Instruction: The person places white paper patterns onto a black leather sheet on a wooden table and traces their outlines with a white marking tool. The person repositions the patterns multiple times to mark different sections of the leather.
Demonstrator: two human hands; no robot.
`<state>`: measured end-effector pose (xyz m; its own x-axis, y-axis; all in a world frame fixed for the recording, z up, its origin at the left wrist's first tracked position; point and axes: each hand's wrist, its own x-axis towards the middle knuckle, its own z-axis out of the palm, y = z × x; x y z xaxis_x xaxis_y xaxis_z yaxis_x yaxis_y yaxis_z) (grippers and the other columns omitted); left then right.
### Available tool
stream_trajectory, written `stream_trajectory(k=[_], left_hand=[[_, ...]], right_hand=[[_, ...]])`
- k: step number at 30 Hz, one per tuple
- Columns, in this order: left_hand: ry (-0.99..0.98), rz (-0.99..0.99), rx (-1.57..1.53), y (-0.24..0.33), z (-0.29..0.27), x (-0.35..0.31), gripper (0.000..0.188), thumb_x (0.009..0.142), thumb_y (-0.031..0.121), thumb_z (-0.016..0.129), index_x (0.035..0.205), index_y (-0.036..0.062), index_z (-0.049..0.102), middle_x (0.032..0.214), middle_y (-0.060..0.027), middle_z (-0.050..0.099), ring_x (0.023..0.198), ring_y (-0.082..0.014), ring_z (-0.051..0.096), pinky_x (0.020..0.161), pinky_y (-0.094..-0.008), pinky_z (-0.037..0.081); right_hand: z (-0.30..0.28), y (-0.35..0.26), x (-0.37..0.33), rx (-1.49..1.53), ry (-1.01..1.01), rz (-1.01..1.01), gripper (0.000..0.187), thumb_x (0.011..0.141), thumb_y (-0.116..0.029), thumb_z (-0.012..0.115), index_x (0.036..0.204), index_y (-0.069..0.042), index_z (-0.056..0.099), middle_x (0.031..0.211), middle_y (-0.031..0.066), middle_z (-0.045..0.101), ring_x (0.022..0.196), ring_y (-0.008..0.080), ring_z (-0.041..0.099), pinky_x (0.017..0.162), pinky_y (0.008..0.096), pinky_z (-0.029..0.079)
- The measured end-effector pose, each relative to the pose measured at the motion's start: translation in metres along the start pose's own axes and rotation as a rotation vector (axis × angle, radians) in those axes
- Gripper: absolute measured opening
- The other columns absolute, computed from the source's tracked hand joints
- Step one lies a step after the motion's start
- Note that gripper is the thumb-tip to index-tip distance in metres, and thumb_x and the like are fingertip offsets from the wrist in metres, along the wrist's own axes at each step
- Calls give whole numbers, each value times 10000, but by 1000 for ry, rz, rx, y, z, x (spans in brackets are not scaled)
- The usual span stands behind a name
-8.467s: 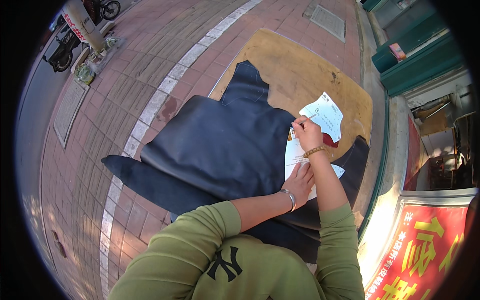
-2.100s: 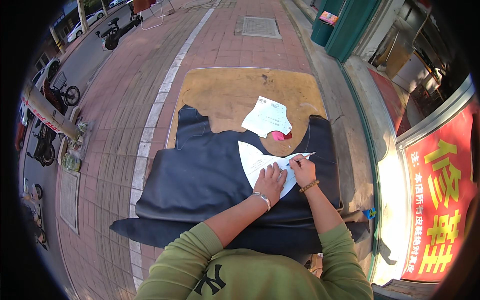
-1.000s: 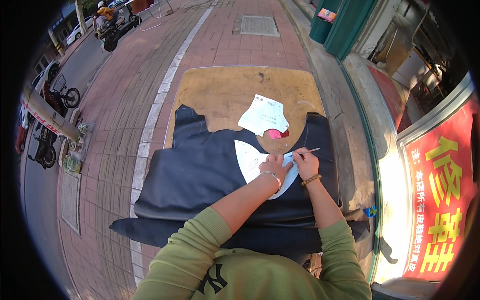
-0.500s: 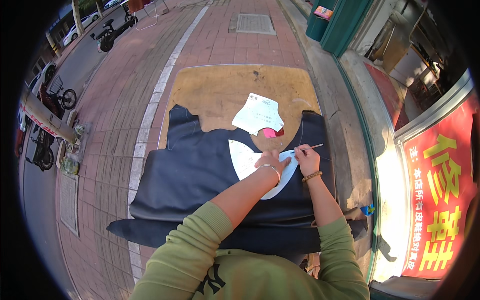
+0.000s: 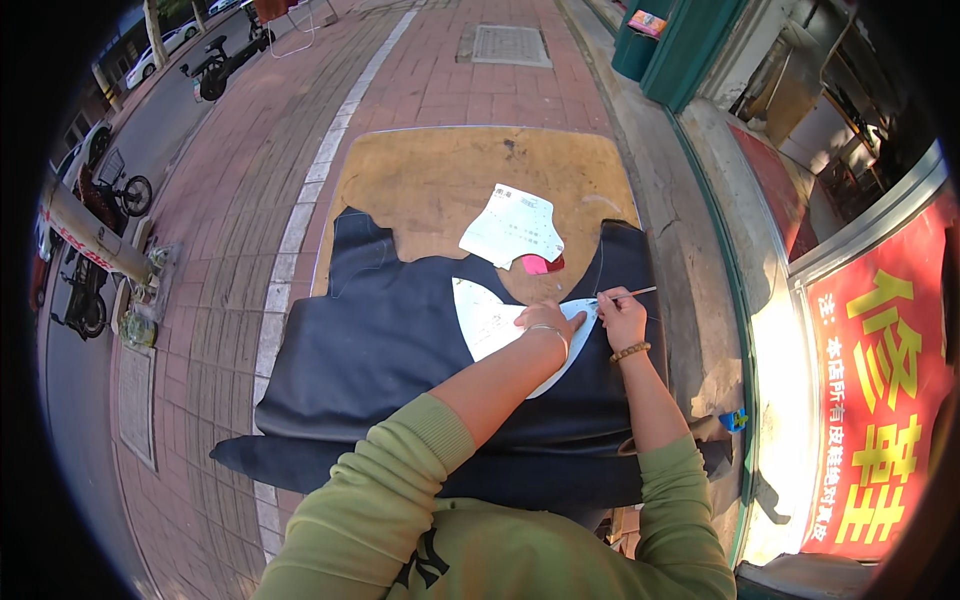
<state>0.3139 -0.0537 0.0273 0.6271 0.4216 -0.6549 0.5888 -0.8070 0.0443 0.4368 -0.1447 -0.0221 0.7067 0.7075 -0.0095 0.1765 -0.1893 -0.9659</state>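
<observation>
A thin pen (image 5: 628, 294) is gripped in the right hand (image 5: 622, 316), its long axis pointing right and slightly away. A white paper pattern (image 5: 493, 322) is pressed flat by the left hand (image 5: 546, 320) on dark blue leather (image 5: 380, 350). The leather's right edge lies near the surface (image 5: 430, 185) edge; bare surface remains beyond.

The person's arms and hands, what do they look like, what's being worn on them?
Both arms wear olive-green long sleeves with ribbed cuffs, pushed up so the forearms are bare. The left hand has a thin silvery bangle at the wrist. The right hand has a bracelet of round brown beads at its wrist. No gloves on either hand.
</observation>
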Motion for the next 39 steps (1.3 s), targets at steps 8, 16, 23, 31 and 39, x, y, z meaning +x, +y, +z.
stream_trajectory(k=[8, 16, 23, 31, 39], left_hand=[[-21, 114, 236, 2, -9, -9, 1282, 624, 383, 883, 1541, 353, -12, 1303, -166, 539, 1121, -294, 584, 751, -380, 576], [-42, 124, 232, 4, -20, -17, 1306, 608, 396, 898, 1540, 356, -17, 1256, -139, 592, 1079, -283, 608, 721, -369, 585], [-41, 147, 244, 3, -20, -14, 1306, 596, 377, 906, 1538, 368, 1, 1235, -137, 603, 1066, -285, 619, 723, -361, 587], [-54, 176, 103, -7, -18, -21, 1216, 603, 296, 911, 1519, 424, 122, 1308, -178, 471, 1183, -324, 553, 822, -386, 564], [361, 224, -10, -29, 32, -50, 755, 744, 356, 796, 1417, 316, 457, 1279, -146, 455, 1203, -306, 479, 850, -334, 521]], right_hand=[[2, 3, 3, -466, 1, -449, 125, 917, -131, 642, 840, -32, 633, 659, 2, 599, 563, 50, 524, 519, 218, 433], [-13, 4, 4, -39, 72, 7, 140, 917, -143, 647, 833, -33, 627, 658, 1, 600, 565, 53, 540, 505, 223, 441], [-12, 6, 2, -350, 73, -216, 139, 889, -164, 645, 843, -34, 630, 680, 93, 629, 596, 207, 612, 581, 323, 480], [-12, 1, 7, -438, 57, -193, 125, 881, -167, 643, 856, -45, 635, 700, 114, 642, 620, 253, 628, 614, 353, 494], [-17, -14, 2, 348, 196, 189, 183, 977, -181, 559, 991, -13, 629, 746, 80, 674, 552, 100, 598, 566, 243, 539]])
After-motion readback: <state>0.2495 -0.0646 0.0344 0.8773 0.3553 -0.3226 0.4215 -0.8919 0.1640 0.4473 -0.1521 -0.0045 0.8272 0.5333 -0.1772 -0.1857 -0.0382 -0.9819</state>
